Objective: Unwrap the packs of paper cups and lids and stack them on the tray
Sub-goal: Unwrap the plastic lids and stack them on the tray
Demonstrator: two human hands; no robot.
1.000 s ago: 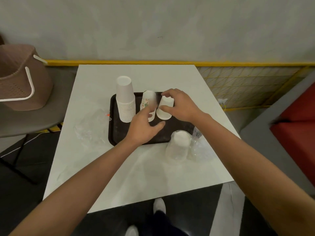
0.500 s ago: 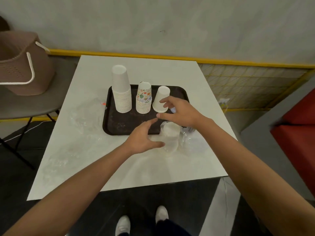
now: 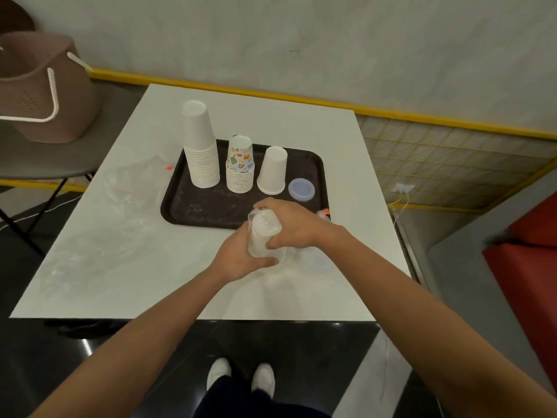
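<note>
Tray [image 3: 205, 208], white table [image 3: 120, 251], grey wall [image 3: 301, 31]

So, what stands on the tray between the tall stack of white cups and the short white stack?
The stack of patterned cups stands there on the tray, upside down; the head view shows it.

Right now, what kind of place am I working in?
Likely a café or canteen: a white table carrying a dark serving tray of stacked paper cups, with a red seat alongside.
</note>
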